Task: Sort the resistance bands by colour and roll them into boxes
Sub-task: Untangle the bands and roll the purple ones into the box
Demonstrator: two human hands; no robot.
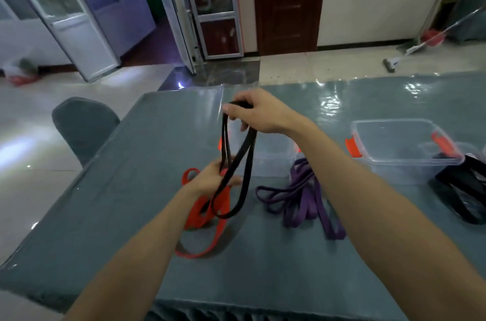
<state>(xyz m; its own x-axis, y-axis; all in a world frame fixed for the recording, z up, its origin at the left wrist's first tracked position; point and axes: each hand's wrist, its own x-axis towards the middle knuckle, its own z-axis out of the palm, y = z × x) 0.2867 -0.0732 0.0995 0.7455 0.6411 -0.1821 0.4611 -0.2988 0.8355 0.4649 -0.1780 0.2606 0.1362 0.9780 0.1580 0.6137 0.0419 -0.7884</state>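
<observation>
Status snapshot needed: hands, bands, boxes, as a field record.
Right hand: grips top of black band, raised over table
Left hand: grips same band lower down
Orange bands: loose on table, under left hand
Purple bands: loose pile, right of orange
Boxes: middle box, right box; both clear, open
Other black bands: beside right box

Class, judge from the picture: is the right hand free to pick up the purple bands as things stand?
Probably not yet: the right hand grips the top of the black band, held aloft. The purple bands lie uncovered on the table, so only that grip seems in the way.
</observation>
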